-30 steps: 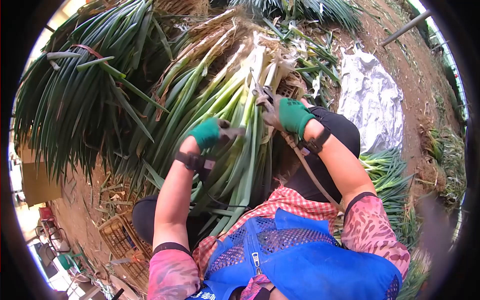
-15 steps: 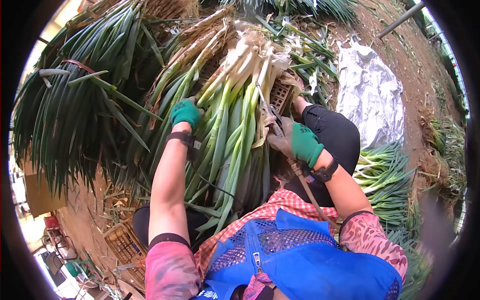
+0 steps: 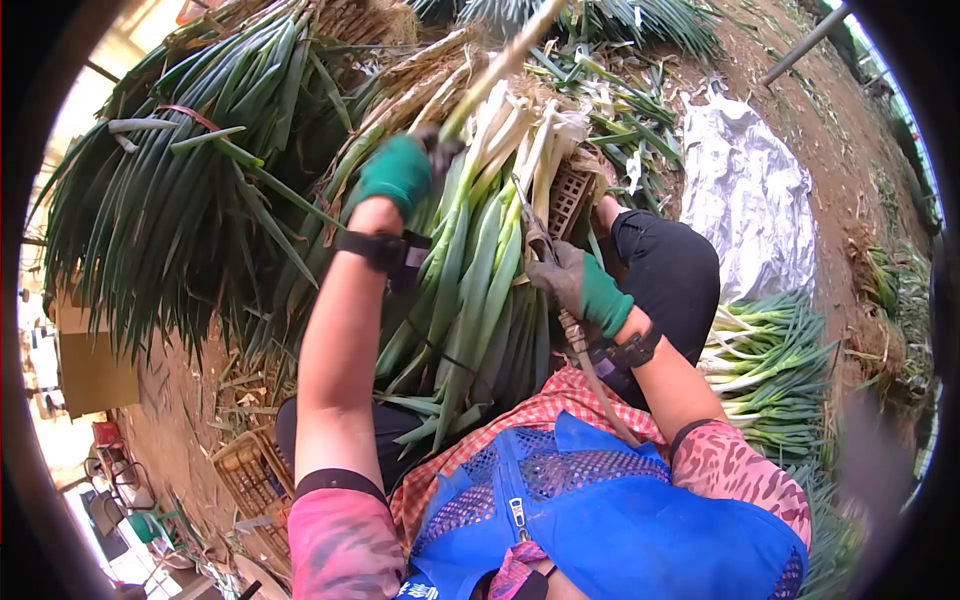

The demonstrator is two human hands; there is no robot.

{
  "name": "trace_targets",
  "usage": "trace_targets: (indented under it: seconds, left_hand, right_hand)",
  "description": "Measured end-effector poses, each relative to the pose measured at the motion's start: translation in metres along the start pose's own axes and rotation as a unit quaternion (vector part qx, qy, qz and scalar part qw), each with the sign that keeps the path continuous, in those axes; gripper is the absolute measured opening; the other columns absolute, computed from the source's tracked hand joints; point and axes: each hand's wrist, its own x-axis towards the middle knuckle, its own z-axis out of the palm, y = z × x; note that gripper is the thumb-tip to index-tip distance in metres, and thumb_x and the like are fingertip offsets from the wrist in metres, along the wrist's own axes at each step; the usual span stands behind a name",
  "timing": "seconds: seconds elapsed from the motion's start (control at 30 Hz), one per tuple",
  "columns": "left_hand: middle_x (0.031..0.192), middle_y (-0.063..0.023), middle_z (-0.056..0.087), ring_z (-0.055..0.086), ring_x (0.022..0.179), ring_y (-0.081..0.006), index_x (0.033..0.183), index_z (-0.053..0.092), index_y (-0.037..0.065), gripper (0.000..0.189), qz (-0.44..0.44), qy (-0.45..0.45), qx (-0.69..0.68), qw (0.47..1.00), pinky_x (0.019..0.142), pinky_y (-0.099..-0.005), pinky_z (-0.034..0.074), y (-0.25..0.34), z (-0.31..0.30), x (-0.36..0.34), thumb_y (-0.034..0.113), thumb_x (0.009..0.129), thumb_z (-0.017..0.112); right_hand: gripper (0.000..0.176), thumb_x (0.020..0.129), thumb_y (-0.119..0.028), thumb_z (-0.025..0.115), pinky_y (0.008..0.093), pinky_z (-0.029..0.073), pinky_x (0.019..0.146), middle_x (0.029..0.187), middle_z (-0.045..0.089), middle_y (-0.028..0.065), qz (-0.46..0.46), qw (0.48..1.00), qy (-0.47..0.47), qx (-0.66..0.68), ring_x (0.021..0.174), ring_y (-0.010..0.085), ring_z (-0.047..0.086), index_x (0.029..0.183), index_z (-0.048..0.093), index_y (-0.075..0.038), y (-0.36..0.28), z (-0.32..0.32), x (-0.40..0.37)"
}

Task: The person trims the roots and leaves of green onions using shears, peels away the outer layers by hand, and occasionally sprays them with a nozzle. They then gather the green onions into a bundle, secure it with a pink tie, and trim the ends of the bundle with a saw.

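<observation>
My left hand, in a green and dark glove, is closed round a long green onion. The onion tilts up to the right, its pale end running past the top of the view, blurred by motion. In my right hand, gloved alike, is a metal air gun with a thin nozzle pointing away from me. A hose runs from its handle toward my lap. Below and between my hands lies a heap of green onions, white ends away from me and leaves hanging toward my lap.
A large tied bunch of green onions stands at left. Beside my right leg lie a white crumpled sheet and stacked paler-stemmed onions. A brown plastic crate shows beyond the heap; a yellowish crate sits lower left.
My left hand has lifted away from the heap, up and toward the far side, with a green onion in it. My right hand and the air gun have shifted only slightly.
</observation>
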Motion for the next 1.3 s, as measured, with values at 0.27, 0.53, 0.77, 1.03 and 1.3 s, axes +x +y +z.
trace_targets:
  seconds: [0.27,0.53,0.77,1.03,1.3]
  left_hand:
    - [0.109,-0.0224,0.067,0.063,0.102,-0.0378,0.118,0.064,0.008,0.044,-0.078,-0.035,0.065,0.994,0.090,-0.0447,0.049,-0.074,0.092,-0.015,0.037,0.085,0.062]
    - [0.102,-0.0277,0.067,0.064,0.100,-0.0406,0.106,0.067,-0.004,0.058,-0.032,-0.130,-0.027,0.991,0.088,-0.0428,0.049,-0.094,0.098,-0.004,0.050,0.087,0.059]
    - [0.108,-0.0271,0.066,0.063,0.104,-0.0391,0.111,0.067,-0.002,0.061,-0.131,-0.118,-0.086,0.981,0.091,-0.0414,0.048,-0.092,0.101,-0.003,0.052,0.083,0.058]
    - [0.106,-0.0313,0.064,0.061,0.106,-0.0443,0.108,0.067,-0.004,0.060,-0.140,-0.082,-0.009,0.987,0.092,-0.0458,0.047,-0.090,0.110,-0.001,0.049,0.088,0.049]
    - [0.114,-0.0334,0.060,0.057,0.114,-0.0438,0.115,0.064,-0.006,0.063,-0.154,-0.090,-0.039,0.983,0.097,-0.0451,0.044,-0.093,0.112,0.000,0.049,0.088,0.048]
  right_hand:
    - [0.048,0.079,-0.033,0.062,0.0441,0.050,0.068,0.076,0.061,0.0251,-0.045,0.983,-0.022,-0.176,0.072,0.0388,0.064,0.112,0.056,0.000,0.000,0.024,-0.055]
    - [0.045,0.079,-0.035,0.063,0.0466,0.049,0.067,0.076,0.062,0.0248,-0.129,0.977,-0.019,-0.168,0.073,0.0423,0.062,0.105,0.056,0.001,-0.015,0.037,-0.045]
    - [0.045,0.078,-0.033,0.063,0.0484,0.048,0.070,0.083,0.063,0.0269,-0.010,0.984,0.003,-0.181,0.080,0.0432,0.064,0.108,0.057,-0.001,-0.003,0.047,-0.038]
    - [0.042,0.077,-0.031,0.062,0.0466,0.051,0.068,0.079,0.064,0.0264,-0.008,0.982,0.080,-0.170,0.075,0.0433,0.064,0.103,0.059,0.001,-0.012,0.052,-0.010]
    - [0.048,0.077,-0.035,0.062,0.0476,0.051,0.072,0.084,0.063,0.0311,0.018,0.979,0.086,-0.183,0.083,0.0451,0.064,0.101,0.058,0.006,-0.015,0.043,0.003]
